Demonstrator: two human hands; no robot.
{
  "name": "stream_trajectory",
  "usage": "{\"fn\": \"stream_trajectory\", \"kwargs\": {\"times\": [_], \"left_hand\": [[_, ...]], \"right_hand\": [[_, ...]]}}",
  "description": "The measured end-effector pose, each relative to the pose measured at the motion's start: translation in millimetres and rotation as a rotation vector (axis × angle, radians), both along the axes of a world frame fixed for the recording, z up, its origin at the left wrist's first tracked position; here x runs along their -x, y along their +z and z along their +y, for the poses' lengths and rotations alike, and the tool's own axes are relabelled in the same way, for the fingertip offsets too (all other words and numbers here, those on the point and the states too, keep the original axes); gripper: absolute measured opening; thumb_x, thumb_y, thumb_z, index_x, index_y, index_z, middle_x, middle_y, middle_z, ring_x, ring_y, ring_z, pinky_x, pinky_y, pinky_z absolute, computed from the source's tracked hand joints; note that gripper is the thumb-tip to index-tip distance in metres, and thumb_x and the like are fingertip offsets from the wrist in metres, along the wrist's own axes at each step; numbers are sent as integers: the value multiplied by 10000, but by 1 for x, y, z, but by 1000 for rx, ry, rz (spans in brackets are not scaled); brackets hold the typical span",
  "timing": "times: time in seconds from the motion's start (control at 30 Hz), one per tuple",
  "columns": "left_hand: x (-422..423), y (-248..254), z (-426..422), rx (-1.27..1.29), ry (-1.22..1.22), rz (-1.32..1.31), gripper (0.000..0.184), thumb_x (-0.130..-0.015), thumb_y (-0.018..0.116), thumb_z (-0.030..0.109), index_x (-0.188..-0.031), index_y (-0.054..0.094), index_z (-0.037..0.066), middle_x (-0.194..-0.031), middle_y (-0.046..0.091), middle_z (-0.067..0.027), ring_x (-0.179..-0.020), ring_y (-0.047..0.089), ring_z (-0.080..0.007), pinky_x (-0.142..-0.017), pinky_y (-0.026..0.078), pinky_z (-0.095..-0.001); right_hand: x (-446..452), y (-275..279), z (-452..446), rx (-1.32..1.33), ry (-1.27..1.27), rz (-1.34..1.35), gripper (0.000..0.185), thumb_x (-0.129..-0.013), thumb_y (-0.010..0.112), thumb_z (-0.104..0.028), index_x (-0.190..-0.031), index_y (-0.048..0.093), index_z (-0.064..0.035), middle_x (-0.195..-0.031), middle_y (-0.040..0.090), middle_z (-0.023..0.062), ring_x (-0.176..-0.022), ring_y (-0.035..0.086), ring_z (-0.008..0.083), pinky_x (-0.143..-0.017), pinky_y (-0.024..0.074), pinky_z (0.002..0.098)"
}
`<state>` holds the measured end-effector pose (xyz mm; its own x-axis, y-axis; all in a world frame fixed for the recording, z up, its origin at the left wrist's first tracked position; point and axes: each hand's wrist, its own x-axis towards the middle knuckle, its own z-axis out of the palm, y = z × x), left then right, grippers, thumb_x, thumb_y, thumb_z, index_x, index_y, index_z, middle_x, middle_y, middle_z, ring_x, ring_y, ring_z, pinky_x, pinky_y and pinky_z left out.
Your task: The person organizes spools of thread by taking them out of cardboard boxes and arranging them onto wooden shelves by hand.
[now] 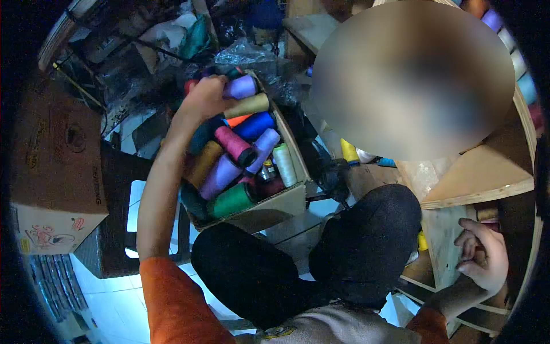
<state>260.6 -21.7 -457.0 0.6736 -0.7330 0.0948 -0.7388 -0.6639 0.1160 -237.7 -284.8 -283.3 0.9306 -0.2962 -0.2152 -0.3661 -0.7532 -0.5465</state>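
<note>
My left hand (pixel 207 98) reaches into the far side of a cardboard box (pixel 260 209) full of thread spools. It lies against the tan thread spool (pixel 250 106) and beside a lavender spool (pixel 240 87). Its fingers point down among the spools and are mostly hidden, so their grip does not show. Nearer in the box lie a magenta spool (pixel 234 143), a blue spool (pixel 255 125), a green spool (pixel 230 200) and a pale mint spool (pixel 284 164). My right hand (pixel 484 255) hangs at the right beside a wooden panel, fingers loosely bent and apart, with nothing in it.
A closed carton (pixel 57 166) stands at the left, next to a dark plastic frame (pixel 117 212). Clear plastic wrapping (pixel 246 53) lies behind the box. A wooden shelf (pixel 475 175) with a curved edge is at the right, near a yellow spool (pixel 348 151). A blurred oval covers the upper right.
</note>
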Motion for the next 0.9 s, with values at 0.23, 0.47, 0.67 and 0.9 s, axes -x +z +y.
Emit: {"fn": "stream_trajectory", "kwargs": {"times": [0.23, 0.47, 0.67, 0.9], "left_hand": [[88, 105, -8, 355, -223, -131, 508, -544, 785, 104, -1013, 595, 51, -957, 613, -138, -906, 599, -311, -791, 488, -370], [212, 133, -70, 705, -842, 381, 728, -517, 822, 88, -1170, 509, 24, -987, 593, -80, -833, 610, -181, -702, 498, -289], [156, 99, -79, 903, -730, 429, 514, -792, 694, 248, -1208, 502, 15, -1072, 593, -86, -844, 608, -150, -711, 490, -270], [31, -21, -16, -95, -140, -194, 482, -769, 660, 159, -1204, 492, 40, -1172, 507, -183, -1087, 492, -380, -920, 440, -432]], "right_hand": [[-61, -34, 17, -22, 208, -334, 631, -601, 803, -200, -1148, 567, 8, -925, 641, 113, -679, 576, 154, -625, 457, 275], [-119, -61, 65, 494, 0, -592, 590, -622, 802, -194, -1139, 561, -44, -1079, 609, 82, -909, 599, 248, -795, 464, 348], [-24, -94, 18, -180, -261, -640, 696, -699, 769, -282, -1242, 450, 17, -1155, 575, 168, -1060, 556, 239, -930, 413, 371], [118, -139, -79, -56, -893, -859, 485, -852, 631, -266, -1210, 480, 23, -1145, 548, 105, -1009, 520, 164, -854, 415, 305]]}}
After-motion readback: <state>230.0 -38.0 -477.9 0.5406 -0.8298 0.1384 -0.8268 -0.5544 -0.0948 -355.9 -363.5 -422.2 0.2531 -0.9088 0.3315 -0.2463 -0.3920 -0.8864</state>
